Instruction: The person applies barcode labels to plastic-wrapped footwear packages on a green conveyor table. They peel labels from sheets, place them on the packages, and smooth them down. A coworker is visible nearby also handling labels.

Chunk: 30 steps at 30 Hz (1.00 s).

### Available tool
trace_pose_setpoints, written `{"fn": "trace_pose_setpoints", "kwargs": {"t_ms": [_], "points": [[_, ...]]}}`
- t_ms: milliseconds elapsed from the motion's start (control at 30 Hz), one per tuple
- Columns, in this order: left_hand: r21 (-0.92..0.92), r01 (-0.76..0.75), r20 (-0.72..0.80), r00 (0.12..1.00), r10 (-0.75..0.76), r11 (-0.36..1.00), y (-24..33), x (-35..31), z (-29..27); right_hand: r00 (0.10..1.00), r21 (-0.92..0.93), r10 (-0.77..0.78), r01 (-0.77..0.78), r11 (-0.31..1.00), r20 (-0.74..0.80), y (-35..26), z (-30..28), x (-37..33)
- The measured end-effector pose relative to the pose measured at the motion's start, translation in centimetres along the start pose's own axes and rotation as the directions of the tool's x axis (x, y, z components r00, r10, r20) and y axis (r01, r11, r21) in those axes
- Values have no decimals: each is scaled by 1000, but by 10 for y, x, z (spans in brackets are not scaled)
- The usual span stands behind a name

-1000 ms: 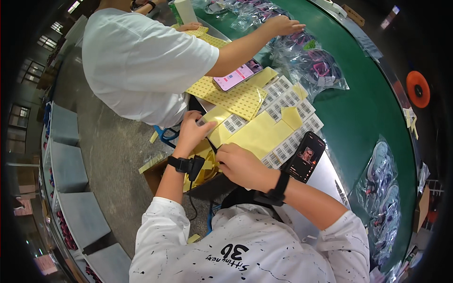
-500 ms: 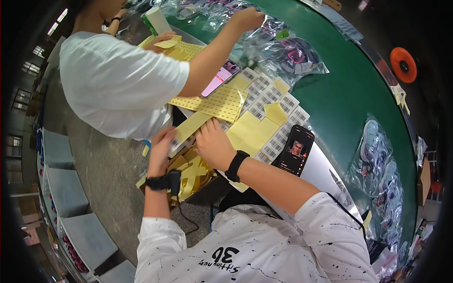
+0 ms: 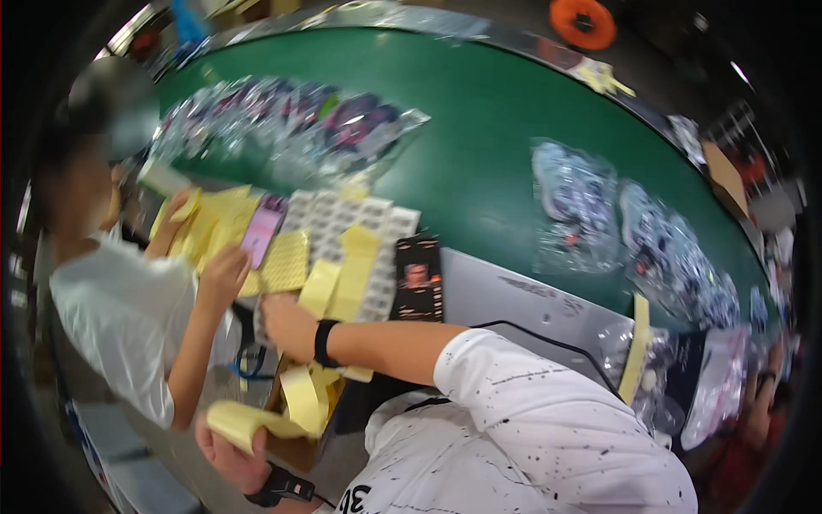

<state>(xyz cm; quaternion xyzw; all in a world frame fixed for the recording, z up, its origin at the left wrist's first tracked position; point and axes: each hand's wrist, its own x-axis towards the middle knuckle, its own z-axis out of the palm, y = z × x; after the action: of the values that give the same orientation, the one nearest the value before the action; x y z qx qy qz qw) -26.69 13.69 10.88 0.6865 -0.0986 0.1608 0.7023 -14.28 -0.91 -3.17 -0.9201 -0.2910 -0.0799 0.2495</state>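
Observation:
A curling yellow paper strip (image 3: 248, 421) is gripped in my left hand (image 3: 227, 458), low on the left beside a carton of crumpled yellow strips (image 3: 306, 401). My right hand (image 3: 289, 327) lies at the near edge of the stacked label sheets, its fingers blurred and mostly hidden. White sheets of printed labels (image 3: 390, 224) spread beyond it. Yellow backing paper (image 3: 351, 287) and a sheet of small yellow labels (image 3: 285, 261) cover part of them. A dark phone (image 3: 417, 283) with a lit screen rests to the right of the sheets.
A co-worker in a white shirt (image 3: 128, 317) is close on my left, one hand near a pink-screened phone (image 3: 261, 231). Bagged shoes (image 3: 574, 201) lie on the green table (image 3: 471, 111), with more bagged goods (image 3: 291, 120) at its far left. A black cable (image 3: 548, 343) crosses near my right arm.
My left hand has moved down and left, away from the sheets, with the yellow strip. My right hand stays by the sheets. The view has swung right; the co-worker's raised arm has come down.

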Motion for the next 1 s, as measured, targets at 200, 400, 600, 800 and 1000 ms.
{"fn": "trace_pose_setpoints", "kwargs": {"t_ms": [200, 400, 600, 800, 1000], "points": [[-108, 146, 136, 982, -130, 983, -9, 47, 110, 977, 725, 176, -208, 657, 121, 20, -143, -95], [-126, 286, 406, 889, -214, 950, -18, 25, 238, 753, 791, 609, -205, 577, -249, 41, -243, -216], [-107, 475, 747, 618, -244, 874, -2, -11, 323, 531, 889, 836, -307, 339, -136, 53, -260, -292], [105, 254, 759, 604, -242, 962, -10, -30, 346, 358, 785, 829, -307, 538, -428, 52, -270, -323], [124, 329, 754, 583, -304, 936, -9, -7, 347, 474, 352, 486, -347, 870, -734, 73, -256, -295]]}}
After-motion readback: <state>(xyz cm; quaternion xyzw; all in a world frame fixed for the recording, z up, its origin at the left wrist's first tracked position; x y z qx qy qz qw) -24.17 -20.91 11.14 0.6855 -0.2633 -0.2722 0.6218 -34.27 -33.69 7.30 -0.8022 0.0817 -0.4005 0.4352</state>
